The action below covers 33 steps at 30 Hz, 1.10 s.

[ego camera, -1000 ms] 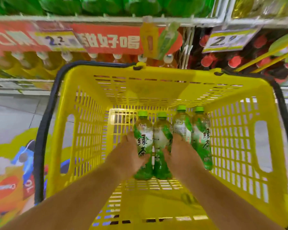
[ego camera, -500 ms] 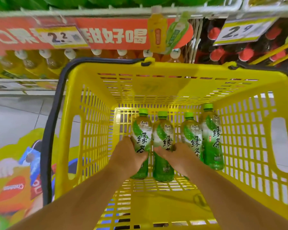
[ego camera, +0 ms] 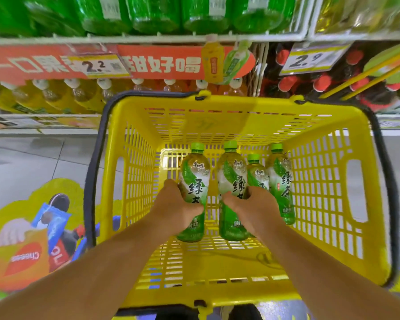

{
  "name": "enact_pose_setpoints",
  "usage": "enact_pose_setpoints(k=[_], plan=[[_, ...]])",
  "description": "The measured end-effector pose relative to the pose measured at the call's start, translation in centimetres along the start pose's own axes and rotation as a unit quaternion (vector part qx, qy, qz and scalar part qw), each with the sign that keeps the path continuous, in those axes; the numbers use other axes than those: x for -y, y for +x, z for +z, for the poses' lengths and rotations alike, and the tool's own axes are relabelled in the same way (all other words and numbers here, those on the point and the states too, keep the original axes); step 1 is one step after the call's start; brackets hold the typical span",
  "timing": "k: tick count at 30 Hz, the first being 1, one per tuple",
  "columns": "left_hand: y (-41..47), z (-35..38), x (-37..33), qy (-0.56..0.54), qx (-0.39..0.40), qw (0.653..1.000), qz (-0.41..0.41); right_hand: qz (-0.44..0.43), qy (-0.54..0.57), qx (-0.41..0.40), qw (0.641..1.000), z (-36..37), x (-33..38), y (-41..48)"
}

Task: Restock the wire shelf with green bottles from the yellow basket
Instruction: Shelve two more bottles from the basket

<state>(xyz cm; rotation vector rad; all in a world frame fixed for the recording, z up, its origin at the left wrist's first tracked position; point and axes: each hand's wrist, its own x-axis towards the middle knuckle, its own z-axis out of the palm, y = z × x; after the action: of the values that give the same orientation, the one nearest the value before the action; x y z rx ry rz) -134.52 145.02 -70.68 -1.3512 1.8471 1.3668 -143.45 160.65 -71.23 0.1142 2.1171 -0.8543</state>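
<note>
Inside the yellow basket (ego camera: 314,181) are several green tea bottles with green caps. My left hand (ego camera: 173,209) grips the leftmost bottle (ego camera: 194,181) around its middle. My right hand (ego camera: 249,206) grips the second bottle (ego camera: 232,179) the same way. Both held bottles are upright and raised off the basket floor. Two more bottles (ego camera: 280,179) stand to the right, one partly hidden behind my right hand. The wire shelf (ego camera: 148,39) runs across the top, with large green bottles (ego camera: 157,17) on it.
A red price strip (ego camera: 56,63) hangs under the shelf. Yellow drink bottles (ego camera: 56,93) fill the lower left shelf and red-capped dark bottles (ego camera: 321,84) the right. The basket's black handles (ego camera: 92,181) lie along its sides. A printed floor display (ego camera: 28,239) sits at left.
Both hands have lifted their two bottles upward and apart from the other two. The view has tilted up toward the shelf with the green bottles.
</note>
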Motion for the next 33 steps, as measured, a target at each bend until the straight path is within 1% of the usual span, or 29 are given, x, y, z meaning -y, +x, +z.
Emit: enact_pose_setpoints(k=[4, 7, 9, 12, 17, 20, 25, 30, 33], plan=[[-4.2, -2.3, -2.9, -0.027, -0.003, 1.0, 0.013, -0.013, 0.007, -0.015, 1.0, -3.0, 3.2, -3.3], [-8.0, -4.5, -5.3, -0.059, 0.015, 0.998, 0.011, -0.032, 0.009, -0.02, 0.999, -5.6, 6.1, -6.5], [-10.4, -6.1, -6.7, -0.066, 0.023, 0.997, 0.026, -0.036, 0.001, -0.027, 0.999, -7.3, 8.2, -8.7], [-14.1, -8.5, -9.1, -0.06, 0.011, 0.997, 0.044, -0.038, -0.005, -0.05, 0.998, -9.9, 11.6, -12.1], [-21.2, -12.4, -13.8, -0.061, -0.011, 0.995, 0.08, -0.049, 0.016, -0.079, 0.996, -14.2, 17.0, -18.9], [-26.0, -15.2, -16.6, -0.067, -0.034, 0.989, 0.127, -0.073, 0.023, -0.094, 0.993, -17.1, 20.5, -24.1], [-33.6, -19.3, -19.9, -0.081, -0.054, 0.978, 0.182, -0.129, 0.009, -0.128, 0.983, -20.7, 25.0, -32.7], [-40.7, -23.0, -21.5, -0.067, -0.08, 0.968, 0.229, -0.175, -0.003, -0.16, 0.971, -23.0, 28.5, -39.4], [-44.9, -25.0, -22.1, -0.068, -0.097, 0.962, 0.248, -0.206, -0.006, -0.161, 0.965, -24.2, 30.6, -42.9]])
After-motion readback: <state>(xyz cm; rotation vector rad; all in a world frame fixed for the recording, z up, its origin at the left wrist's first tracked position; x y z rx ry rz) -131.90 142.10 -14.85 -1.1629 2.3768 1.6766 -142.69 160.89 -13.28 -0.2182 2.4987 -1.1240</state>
